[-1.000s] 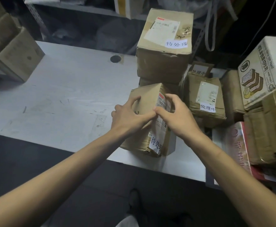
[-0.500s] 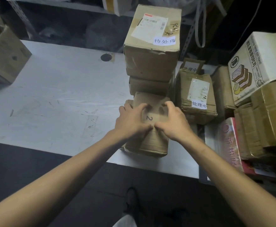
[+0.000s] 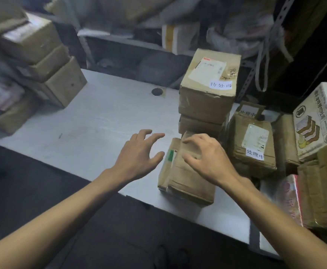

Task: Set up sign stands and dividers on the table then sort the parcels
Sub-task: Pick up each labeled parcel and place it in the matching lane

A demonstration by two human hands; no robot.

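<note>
A stack of boxes (image 3: 205,101) crowded in right behind the parcel (image 3: 186,179), with a labelled box (image 3: 252,144) just right of it and a white carton (image 3: 318,117) further right. The parcel lay flat near the table's (image 3: 100,123) front edge, its long axis running away toward the stack. The left hand (image 3: 137,154) was spread wide just left of it, and the right hand (image 3: 207,158) was loosely open over its top. Pale tabletop, dim cluttered storeroom.

Top box (image 3: 203,101) of the stack, 12 o'clock — white slip (image 3: 221,85) reads "待处理". Taped parcel (image 3: 242,152), 2 o'clock — slip reads "处理中"; same on card (image 3: 249,112) behind it. Shipping labels (image 3: 207,69) illegible.
</note>
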